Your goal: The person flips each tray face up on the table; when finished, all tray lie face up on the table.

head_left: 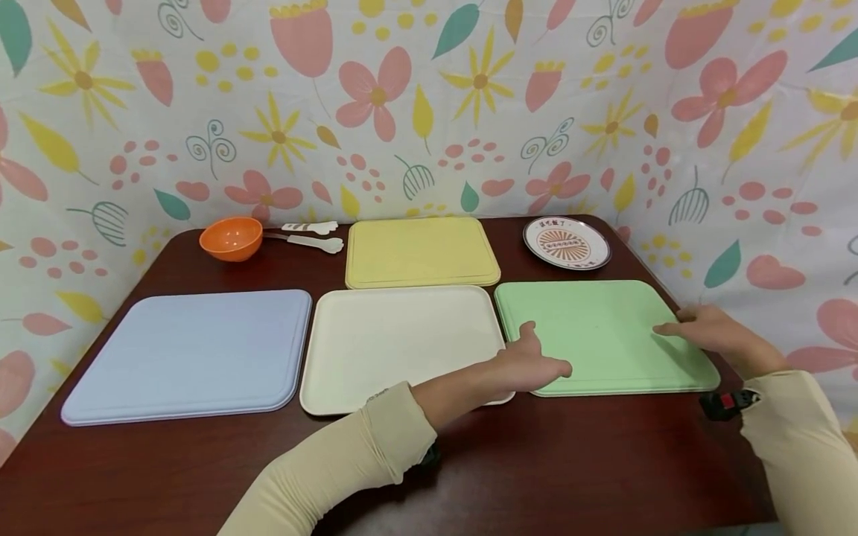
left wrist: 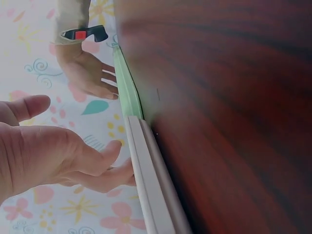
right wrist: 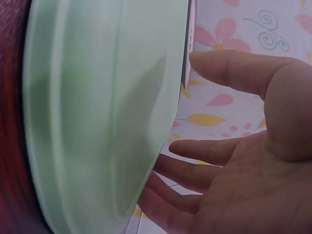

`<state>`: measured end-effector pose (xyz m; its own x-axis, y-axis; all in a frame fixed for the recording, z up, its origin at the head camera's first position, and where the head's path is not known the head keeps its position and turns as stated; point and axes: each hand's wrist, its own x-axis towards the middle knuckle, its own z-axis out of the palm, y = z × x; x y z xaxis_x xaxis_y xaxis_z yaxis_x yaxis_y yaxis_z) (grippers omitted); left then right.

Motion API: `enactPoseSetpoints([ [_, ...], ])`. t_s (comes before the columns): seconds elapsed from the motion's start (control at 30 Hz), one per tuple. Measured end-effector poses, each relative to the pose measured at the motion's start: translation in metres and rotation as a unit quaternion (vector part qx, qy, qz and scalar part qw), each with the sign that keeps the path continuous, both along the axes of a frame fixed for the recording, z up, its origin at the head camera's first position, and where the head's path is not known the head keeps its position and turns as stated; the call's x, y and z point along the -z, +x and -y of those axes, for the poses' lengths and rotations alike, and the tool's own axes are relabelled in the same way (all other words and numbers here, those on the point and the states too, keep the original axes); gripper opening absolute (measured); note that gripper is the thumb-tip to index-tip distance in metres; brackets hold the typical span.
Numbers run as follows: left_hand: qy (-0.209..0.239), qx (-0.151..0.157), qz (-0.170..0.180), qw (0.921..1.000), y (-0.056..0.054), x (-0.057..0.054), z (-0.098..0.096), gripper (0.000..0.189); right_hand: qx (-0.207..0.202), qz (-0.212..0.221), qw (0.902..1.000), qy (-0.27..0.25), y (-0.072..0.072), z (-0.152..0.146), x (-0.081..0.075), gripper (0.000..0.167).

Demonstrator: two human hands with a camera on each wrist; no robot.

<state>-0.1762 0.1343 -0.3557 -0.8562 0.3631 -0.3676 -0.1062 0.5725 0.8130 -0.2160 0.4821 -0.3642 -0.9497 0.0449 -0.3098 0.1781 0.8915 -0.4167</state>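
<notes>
A green rectangular tray (head_left: 590,327) with rounded corners lies on the right of the dark wooden table. Over its left edge, where it meets the cream tray (head_left: 402,342), my left hand (head_left: 526,363) reaches with thumb and fingers spread, holding nothing. In the left wrist view, the fingertips (left wrist: 114,151) of that hand are close to the cream tray's rim. At the green tray's right edge is my right hand (head_left: 720,335), fingers loosely extended. Its thumb (right wrist: 224,68) points over the tray, and the lower fingers (right wrist: 168,204) are right at the edge in the right wrist view.
A blue tray (head_left: 194,357) lies left, a yellow tray (head_left: 422,253) behind the cream one. An orange bowl (head_left: 231,240) and utensils with white handles (head_left: 315,242) stand at the back left. A patterned plate (head_left: 566,243) sits at the back right. Flowered cloth (head_left: 375,97) hangs behind.
</notes>
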Motion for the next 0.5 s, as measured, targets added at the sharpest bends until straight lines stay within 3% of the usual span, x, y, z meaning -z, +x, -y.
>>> enactPoseSetpoints([
  [0.5,-0.067,0.011,0.003,0.9977,0.0006,-0.0047,-0.0080,0.093,0.005,-0.037,0.9993,0.000,0.0000,-0.0073,0.0054,0.088],
])
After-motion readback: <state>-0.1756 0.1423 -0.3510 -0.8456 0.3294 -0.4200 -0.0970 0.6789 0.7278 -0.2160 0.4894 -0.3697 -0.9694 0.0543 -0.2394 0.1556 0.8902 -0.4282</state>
